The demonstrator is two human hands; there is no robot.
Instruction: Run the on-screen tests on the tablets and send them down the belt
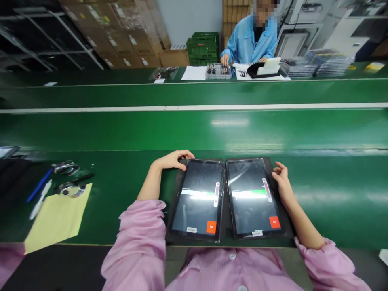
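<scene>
"Tablets [198, 202], two of them: where do we have them?"

"Side by side on the dark mat [288, 230], close to the near edge of the green bench [121, 169]. Their upper corners almost meet; we can't tell whether they touch."

"And what could go wrong for us?"

"With so little bench in front, a careless pull or a snagging left sleeve [136, 238] could drag one over the edge. Pushing both inward could knock them together, and a stray fingertip might press something lit."

"How are our hands placed?"

"Our left hand [176, 159] is half open, thumb apart from fingers, at the far outer corner of the left tablet [198, 202], with no closed grip. Our right hand [281, 178] curls loosely beside the right tablet [254, 202]; we see nothing in it and can't tell whether it touches."

"How do they look?"

"Dark, glossy, black-bordered. Each shows an upright pink slider [216, 195], a red-orange square [211, 227] that seems to read Fail, and a white label [191, 230] below. Glare hides finer text."
</scene>
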